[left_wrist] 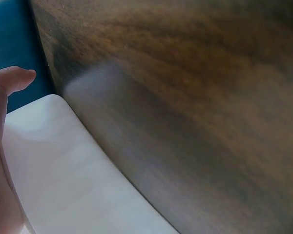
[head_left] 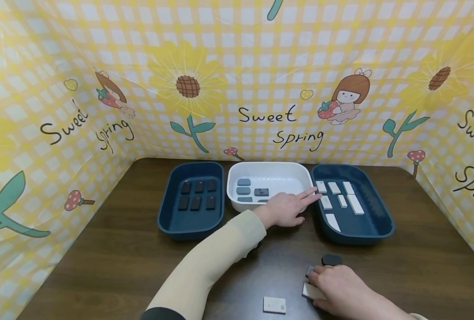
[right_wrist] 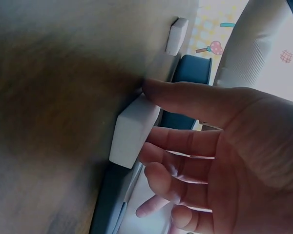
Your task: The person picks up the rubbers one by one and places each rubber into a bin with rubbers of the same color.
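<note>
My left hand [head_left: 286,210] reaches across the front right of the white bin [head_left: 260,165], its fingers outstretched to the rim of the right blue bin [head_left: 376,224]. Nothing is held in it. At the table's front right, my right hand [head_left: 340,286] holds a white rectangular eraser-like block [head_left: 311,291] between thumb and fingers; this block [right_wrist: 134,131] shows large in the right wrist view. Just beyond the fingers lie a partly hidden blue-grey block [head_left: 308,271] and a dark rounded block [head_left: 331,259]. Another white block [head_left: 274,305] lies flat to the left.
The left blue bin [head_left: 166,218] contains several black blocks [head_left: 195,203]. Grey blocks [head_left: 243,190] sit in the white bin, partly hidden by its front wall and my arm. Several white blocks [head_left: 355,204] lie in the right blue bin. A patterned cloth [head_left: 237,66] surrounds the table.
</note>
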The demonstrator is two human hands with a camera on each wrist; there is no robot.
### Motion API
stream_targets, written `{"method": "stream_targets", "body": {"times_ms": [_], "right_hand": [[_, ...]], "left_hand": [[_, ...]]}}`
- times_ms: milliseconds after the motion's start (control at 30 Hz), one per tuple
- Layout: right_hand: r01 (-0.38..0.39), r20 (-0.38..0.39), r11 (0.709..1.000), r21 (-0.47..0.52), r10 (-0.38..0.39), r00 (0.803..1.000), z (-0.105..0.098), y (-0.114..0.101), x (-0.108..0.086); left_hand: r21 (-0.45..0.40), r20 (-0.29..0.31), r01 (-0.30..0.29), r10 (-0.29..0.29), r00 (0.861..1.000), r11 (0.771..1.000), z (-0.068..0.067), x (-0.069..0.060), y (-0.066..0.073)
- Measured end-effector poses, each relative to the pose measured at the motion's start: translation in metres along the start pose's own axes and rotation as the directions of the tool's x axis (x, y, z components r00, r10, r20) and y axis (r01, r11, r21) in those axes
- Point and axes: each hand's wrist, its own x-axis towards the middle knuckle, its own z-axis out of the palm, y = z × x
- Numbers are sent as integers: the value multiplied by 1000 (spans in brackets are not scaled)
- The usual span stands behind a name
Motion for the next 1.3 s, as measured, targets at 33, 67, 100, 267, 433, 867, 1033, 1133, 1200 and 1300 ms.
{"method": "stream_targets", "body": {"times_ms": [33, 67, 100, 267, 433, 867, 1033, 1133, 1200, 1300], "right_hand": [[-3, 3, 1000, 2, 3, 1000, 0, 0, 0], [-5, 6, 1000, 3, 5, 1000, 0, 0, 0], [-3, 5, 1000, 3, 3, 1000, 1, 1, 0], [7, -20, 1000, 8, -7, 1000, -3, 1, -1], [6, -89, 999, 42, -2, 996, -11, 0, -5], [-137, -395, 990, -45, 108, 912, -51, 21, -22], [-275, -422, 962, 1, 250, 872, -70, 40, -28], [-304, -448, 953, 14, 278, 850, -79, 53, -31], [-318, -457, 948, 20, 291, 840, -84, 62, -31], [-340, -460, 940, 42, 320, 828, -89, 74, -31]], "left_hand": [[-2, 1, 0, 0, 1000, 1000, 0, 0, 0], [-3, 2, 1, -1, 1000, 1000, 0, 0, 0], [-5, 2, 1, -1, 1000, 1000, 0, 0, 0], [-8, 3, 1, -1, 1000, 1000, 0, 0, -1], [-6, 5, 0, 0, 1000, 1000, 1, 1, -2], [-31, -5, -13, 13, 1000, 999, 1, 2, -2], [-54, -1, -11, 11, 1000, 998, 1, 2, -1], [-51, 0, -14, 14, 1000, 999, 1, 2, -1], [-43, 1, -13, 13, 1000, 999, 0, 1, -1], [-33, 2, -12, 12, 1000, 999, 1, 1, -2]]}}
